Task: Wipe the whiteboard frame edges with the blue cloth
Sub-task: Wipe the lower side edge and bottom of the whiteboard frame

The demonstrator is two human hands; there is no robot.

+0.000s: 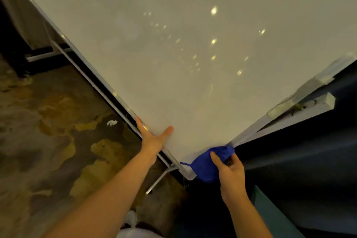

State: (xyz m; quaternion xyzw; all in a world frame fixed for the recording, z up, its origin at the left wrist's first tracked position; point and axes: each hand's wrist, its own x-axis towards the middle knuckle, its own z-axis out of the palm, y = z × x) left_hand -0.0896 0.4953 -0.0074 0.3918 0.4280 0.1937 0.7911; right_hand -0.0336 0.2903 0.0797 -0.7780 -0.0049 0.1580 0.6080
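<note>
Basically, the whiteboard (183,54) fills most of the view, a big rigid glossy panel with ceiling lights reflected in it, its near corner pointing at the person. It looks stiff but, judging by the thin metal stand legs (160,179) under it, likely light enough to rock or swing when pushed, so bracing it makes sense. Its frame (104,81) is a thin pale metal strip, hard and smooth, so a cloth should slide along it easily; the left edge runs far-left to near, the right edge (249,133) runs from the near corner to far-right, past a marker tray (309,106). Patterned carpet (48,131) lies to the left, with a small white paper scrap (112,122) on it.

The left hand (152,139) lies flat and spread on the board at the left edge, thumb on the surface and fingers along the frame, steadying it without gripping.

The right hand (229,170) pinches the blue cloth (208,164) between thumb and curled fingers. That cloth is soft, light and bunched into a wad, touching the right frame edge just beside the near corner, with a loose tail (185,163) hanging left. Best held bunched like this, wrapped over the edge so it grips both faces of the strip.
</note>
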